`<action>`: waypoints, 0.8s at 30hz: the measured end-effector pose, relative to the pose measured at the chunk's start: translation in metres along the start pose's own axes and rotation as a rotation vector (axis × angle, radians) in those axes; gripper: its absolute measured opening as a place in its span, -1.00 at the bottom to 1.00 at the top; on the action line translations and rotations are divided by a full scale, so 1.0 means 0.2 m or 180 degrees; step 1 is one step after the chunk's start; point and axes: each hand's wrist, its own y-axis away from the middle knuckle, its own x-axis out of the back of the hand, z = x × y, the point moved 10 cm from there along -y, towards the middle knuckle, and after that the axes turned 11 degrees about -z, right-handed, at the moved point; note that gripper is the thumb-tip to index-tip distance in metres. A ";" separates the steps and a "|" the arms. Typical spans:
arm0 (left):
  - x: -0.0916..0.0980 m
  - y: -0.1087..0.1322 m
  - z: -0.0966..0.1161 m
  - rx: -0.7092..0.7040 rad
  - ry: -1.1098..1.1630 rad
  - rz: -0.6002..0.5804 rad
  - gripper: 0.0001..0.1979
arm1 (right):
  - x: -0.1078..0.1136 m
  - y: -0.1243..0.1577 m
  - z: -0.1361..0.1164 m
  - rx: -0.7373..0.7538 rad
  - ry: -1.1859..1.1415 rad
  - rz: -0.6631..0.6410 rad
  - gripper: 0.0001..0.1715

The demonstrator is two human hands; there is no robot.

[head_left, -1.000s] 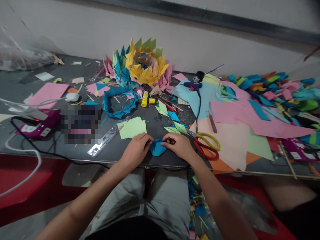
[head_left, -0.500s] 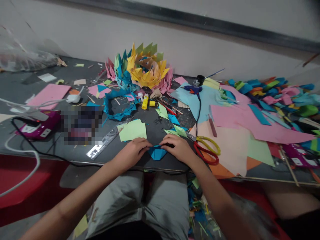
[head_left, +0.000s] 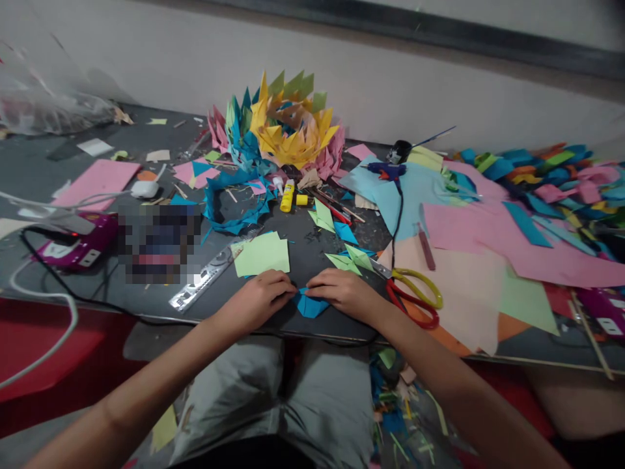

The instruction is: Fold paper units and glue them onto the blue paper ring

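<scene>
A small folded piece of blue paper (head_left: pixel 309 305) lies at the near edge of the dark table (head_left: pixel 312 254). My left hand (head_left: pixel 261 298) pinches its left side with closed fingers. My right hand (head_left: pixel 342 290) presses down on its right side, fingers curled over the fold. Just behind my hands lie a light green paper square (head_left: pixel 262 253) and some folded green pieces (head_left: pixel 351 259). Red and yellow scissors (head_left: pixel 415 293) rest right beside my right hand.
A tall multicoloured paper flower (head_left: pixel 280 130) stands at the back by the wall. A ruler (head_left: pixel 208 275), a yellow glue bottle (head_left: pixel 287 195), a blue glue gun (head_left: pixel 388 169) and its cord, large pink and blue sheets (head_left: pixel 488 228), and purple devices (head_left: pixel 73 244) crowd the table.
My hands have closed in on the blue paper, which now looks smaller and flatter between them. The view has shifted slightly.
</scene>
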 end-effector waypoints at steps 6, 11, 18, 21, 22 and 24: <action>-0.01 0.00 -0.01 0.0082 -0.0079 -0.0115 -0.81 | 0.00 0.03 0.06 -0.0174 -0.0489 -0.0142 -0.69; 0.00 -0.01 -0.01 0.0122 0.0006 -0.0098 -0.79 | 0.04 0.05 0.10 -0.0262 -0.0828 0.0105 -0.69; -0.01 -0.01 -0.01 0.0099 -0.0168 -0.0200 -0.76 | 0.03 0.05 0.03 -0.0128 0.0012 -0.0038 -0.64; 0.00 0.01 -0.01 0.0019 -0.0351 -0.0235 -0.75 | 0.02 0.05 0.01 -0.0058 0.0312 -0.0169 -0.62; 0.00 0.01 -0.01 0.0006 -0.0406 -0.0227 -0.76 | 0.03 0.05 0.01 -0.0081 0.0393 -0.0183 -0.62; 0.02 0.04 -0.02 0.0027 -0.0484 -0.0203 -0.77 | 0.03 0.06 0.03 -0.0209 0.0505 -0.0172 -0.64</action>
